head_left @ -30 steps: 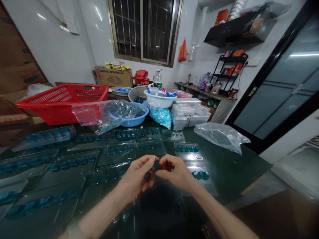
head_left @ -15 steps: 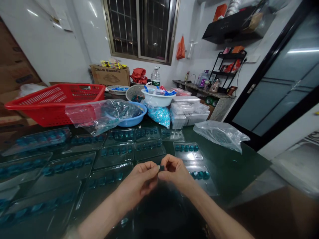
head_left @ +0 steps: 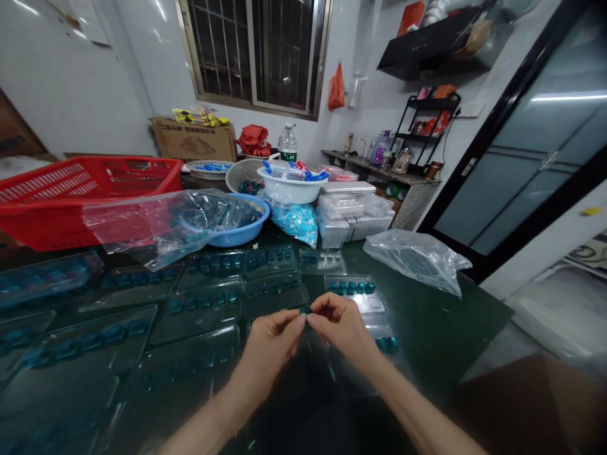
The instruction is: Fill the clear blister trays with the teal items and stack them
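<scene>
Teal piece (head_left: 304,309) between both hands (head_left: 271,341) — mostly behind fingertips (head_left: 298,321), shape unclear

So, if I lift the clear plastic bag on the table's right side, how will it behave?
The clear plastic bag would probably sag and fold, since its film is creased. It is likely light for its size, as the dark green table shows through it.
</scene>
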A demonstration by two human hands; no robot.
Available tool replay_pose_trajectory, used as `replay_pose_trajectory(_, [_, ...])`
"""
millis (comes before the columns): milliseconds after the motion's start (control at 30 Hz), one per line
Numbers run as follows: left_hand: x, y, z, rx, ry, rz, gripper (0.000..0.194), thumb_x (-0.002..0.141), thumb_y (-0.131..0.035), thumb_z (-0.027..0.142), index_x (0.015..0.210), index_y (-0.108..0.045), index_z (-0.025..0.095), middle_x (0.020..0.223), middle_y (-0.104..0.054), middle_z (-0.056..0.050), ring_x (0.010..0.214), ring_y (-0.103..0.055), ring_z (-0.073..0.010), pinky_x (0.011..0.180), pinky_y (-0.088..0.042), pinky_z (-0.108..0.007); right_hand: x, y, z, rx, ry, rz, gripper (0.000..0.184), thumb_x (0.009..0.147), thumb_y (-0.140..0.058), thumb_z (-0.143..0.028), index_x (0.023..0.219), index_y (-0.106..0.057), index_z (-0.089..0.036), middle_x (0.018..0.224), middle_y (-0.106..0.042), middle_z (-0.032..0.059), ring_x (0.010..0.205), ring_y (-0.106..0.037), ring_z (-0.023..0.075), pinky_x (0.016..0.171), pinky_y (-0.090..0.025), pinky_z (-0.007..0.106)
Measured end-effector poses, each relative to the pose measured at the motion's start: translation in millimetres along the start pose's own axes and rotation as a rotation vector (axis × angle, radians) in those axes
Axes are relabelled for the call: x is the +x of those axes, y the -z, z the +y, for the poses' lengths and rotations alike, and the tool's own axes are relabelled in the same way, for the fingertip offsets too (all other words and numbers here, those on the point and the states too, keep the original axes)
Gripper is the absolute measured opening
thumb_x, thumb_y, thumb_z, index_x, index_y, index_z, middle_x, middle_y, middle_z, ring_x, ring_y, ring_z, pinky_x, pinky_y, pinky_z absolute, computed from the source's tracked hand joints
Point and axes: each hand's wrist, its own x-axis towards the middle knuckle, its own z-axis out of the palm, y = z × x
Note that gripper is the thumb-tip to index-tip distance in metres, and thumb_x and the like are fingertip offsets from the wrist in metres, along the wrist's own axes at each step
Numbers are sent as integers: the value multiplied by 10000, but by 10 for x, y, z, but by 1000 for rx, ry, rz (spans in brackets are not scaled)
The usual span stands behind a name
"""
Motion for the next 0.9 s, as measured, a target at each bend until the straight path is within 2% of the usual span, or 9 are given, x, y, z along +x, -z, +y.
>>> replay_pose_trajectory(67, [78, -35, 14, 128, -111, 49, 223, 714, -606, 302, 574, -583, 130, 413, -382, 54, 418, -327, -39, 398, -230, -163, 69, 41, 49, 47, -43, -24, 138, 720, -592, -280, 753, -518, -168, 526, -482, -56, 404, -448, 74, 378, -364, 184])
replay_pose_trajectory(100, [131, -41, 11, 111, -105, 60, 231, 701, -622, 291, 546, -576, 126, 404, -379, 54, 414, -324, -36, 401, -233, -161, 129, 78, 85, 12, -40, -24, 142, 722, -586, -288, 754, -518, -168, 523, -488, -57, 394, -449, 74, 372, -369, 184])
replay_pose_trajectory(233, [361, 29, -67, -134, 112, 78, 164, 704, -603, 295, 658, -597, 137, 481, -453, 33, 399, -367, -54, 345, -204, -173, 627, 367, 302, -328, 29, 105, 166, 750, -541, -322, 767, -532, -158, 536, -522, -38, 402, -472, 85, 377, -393, 190])
replay_pose_trajectory(300, [434, 111, -112, -199, 169, 101, 115, 708, -581, 244, 737, -601, 135, 617, -521, -6, 486, -481, -89, 366, -290, -184, 997, 555, 444, -426, 34, 175, 156, 766, -528, -302, 770, -536, -147, 549, -537, -21, 450, -503, 99, 414, -411, 198])
replay_pose_trajectory(400, [449, 262, -138, -266, 230, 115, 125, 665, -565, 100, 783, -605, 116, 758, -565, -54, 669, -582, -146, 527, -439, -236, 1515, 771, 664, -584, 16, 193, 140, 776, -558, -267, 755, -557, -128, 635, -577, 0, 568, -551, 113, 529, -453, 226])
replay_pose_trajectory(500, [394, 400, -106, -316, 269, 119, 210, 620, -534, 0, 782, -618, 105, 845, -591, -83, 804, -602, -196, 660, -474, -274, 1823, 853, 848, -744, -16, 133, 178, 830, -524, -285, 834, -569, -113, 800, -592, 18, 693, -568, 118, 640, -476, 280])
replay_pose_trajectory(600, [353, 493, -49, -325, 277, 131, 207, 617, -537, -21, 758, -628, 100, 859, -611, -91, 848, -605, -228, 696, -482, -285, 1932, 849, 953, -874, -52, 50, 202, 851, -496, -293, 940, -557, -121, 922, -576, 41, 789, -565, 142, 699, -478, 321])
replay_pose_trajectory(733, [346, 539, -1, -308, 273, 145, 134, 644, -603, 33, 755, -635, 100, 817, -636, -95, 830, -617, -236, 682, -492, -279, 1970, 818, 961, -1010, -96, -22, 212, 850, -498, -290, 980, -547, -130, 969, -564, 49, 835, -558, 157, 728, -472, 341])
replay_pose_trajectory(900, [350, 526, -41, -258, 259, 54, 149, 667, -658, 178, 801, -635, 118, 797, -639, -82, 622, -605, -161, 436, -427, -212, 1991, 754, 893, -1116, -151, -58, 216, 852, -495, -292, 991, -544, -134, 976, -561, 51, 839, -558, 159, 726, -474, 337])
